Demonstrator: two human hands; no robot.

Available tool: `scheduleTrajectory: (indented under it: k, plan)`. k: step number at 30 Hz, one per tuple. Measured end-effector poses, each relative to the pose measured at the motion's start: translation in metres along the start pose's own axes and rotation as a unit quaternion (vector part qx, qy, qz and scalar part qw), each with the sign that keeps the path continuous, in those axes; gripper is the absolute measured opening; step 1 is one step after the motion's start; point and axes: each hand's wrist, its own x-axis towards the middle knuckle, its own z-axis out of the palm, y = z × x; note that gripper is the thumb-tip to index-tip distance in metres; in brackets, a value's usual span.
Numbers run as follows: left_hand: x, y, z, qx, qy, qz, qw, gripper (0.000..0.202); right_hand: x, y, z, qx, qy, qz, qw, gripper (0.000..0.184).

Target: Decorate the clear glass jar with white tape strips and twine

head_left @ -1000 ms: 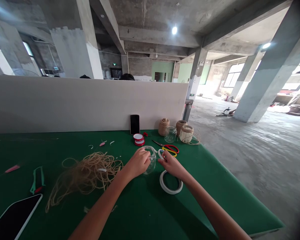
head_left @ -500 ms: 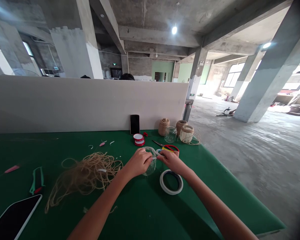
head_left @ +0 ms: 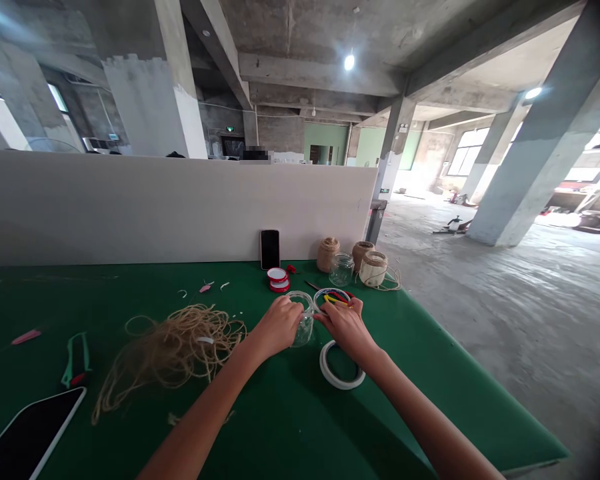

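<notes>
On tabletop point(head_left: 280, 427), upright jar point(head_left: 307, 331), mouth up, left grip point(head_left: 279, 323) closed on it, right grip point(head_left: 349, 328) pinching tape roll point(head_left: 315, 301)

Vs. 1.0 s ago: the white ring-shaped roll of tape point(head_left: 315, 300) has turned. Then a narrow, partly covered loop at the right hand point(head_left: 347, 325); now its open ring shows much wider, beyond the fingers, to the right of the clear glass jar point(head_left: 305, 330). Right hand itself slightly further right, fingers more spread. Red-and-yellow-handled metal scissors point(head_left: 336, 301), earlier mostly uncovered, now overlapped by the roll; handles seen through its ring.
</notes>
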Motion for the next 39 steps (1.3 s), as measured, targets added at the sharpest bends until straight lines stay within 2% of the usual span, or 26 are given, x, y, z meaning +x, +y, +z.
scheduleTrajectory:
  k: [9, 15, 21, 27, 36, 39]
  plan:
    - [-0.001, -0.004, 0.0, -0.015, 0.008, 0.026, 1.0, 0.025, -0.011, -0.005, 0.002, -0.056, 0.027, -0.008, 0.998, 0.033]
    - [0.001, -0.004, 0.002, -0.021, 0.016, 0.023, 0.999, 0.025, 0.003, 0.004, 0.008, -0.036, 0.022, 0.016, 0.999, 0.031]
    - [0.003, -0.003, -0.001, -0.054, 0.015, 0.014, 0.998, 0.028, 0.016, 0.005, 0.011, -0.02, 0.011, 0.009, 1.0, 0.028]
    - [0.012, 0.002, 0.0, -0.009, 0.02, -0.021, 1.0, 0.028, 0.015, 0.004, 0.008, -0.015, 0.001, 0.001, 1.0, 0.027]
    - [0.017, 0.008, 0.001, 0.052, 0.02, -0.01, 0.998, 0.02, 0.019, 0.001, 0.012, 0.003, -0.017, 0.01, 1.0, 0.027]
    - [0.019, 0.011, 0.005, 0.074, 0.03, -0.023, 0.997, 0.018, 0.016, -0.002, 0.01, 0.012, -0.023, 0.019, 0.999, 0.021]
